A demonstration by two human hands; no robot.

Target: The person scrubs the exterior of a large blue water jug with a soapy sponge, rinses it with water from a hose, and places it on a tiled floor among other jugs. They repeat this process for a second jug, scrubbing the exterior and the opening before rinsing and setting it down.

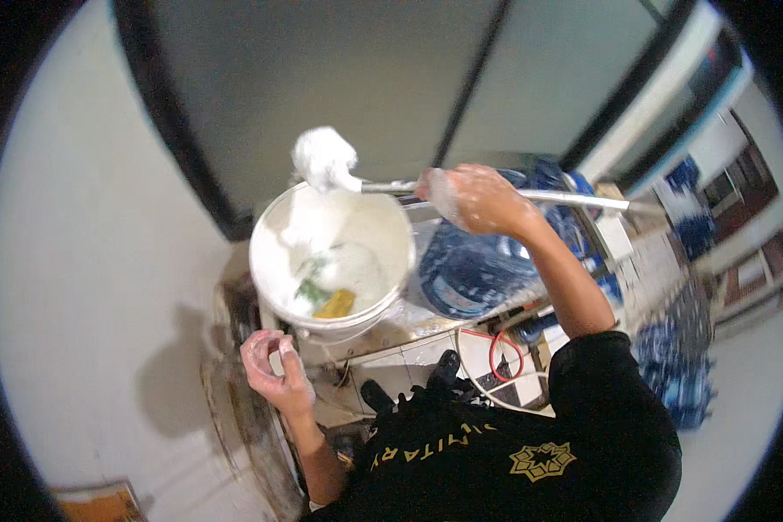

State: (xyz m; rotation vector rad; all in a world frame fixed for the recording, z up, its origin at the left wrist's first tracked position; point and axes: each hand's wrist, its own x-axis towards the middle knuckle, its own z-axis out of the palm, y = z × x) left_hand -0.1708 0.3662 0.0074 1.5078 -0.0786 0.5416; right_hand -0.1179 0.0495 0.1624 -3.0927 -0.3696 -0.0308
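Note:
My right hand, wet with suds, is wrapped round the pale handle of a long-handled brush. The brush lies nearly level, its white head above the far rim of a white bucket. Foam or bristles, I cannot tell which, make up that fluffy head. Inside the bucket are white suds, a yellow sponge-like piece and something green. Near the bucket's front left side hovers my left hand, soapy, fingers curled but apart from the thumb, with nothing in it.
Large blue water bottles lie right of the bucket on the ledge; more bottles stand at far right. A red hose and a white hose loop near my feet. Dark-framed panels rise behind, a white wall at left.

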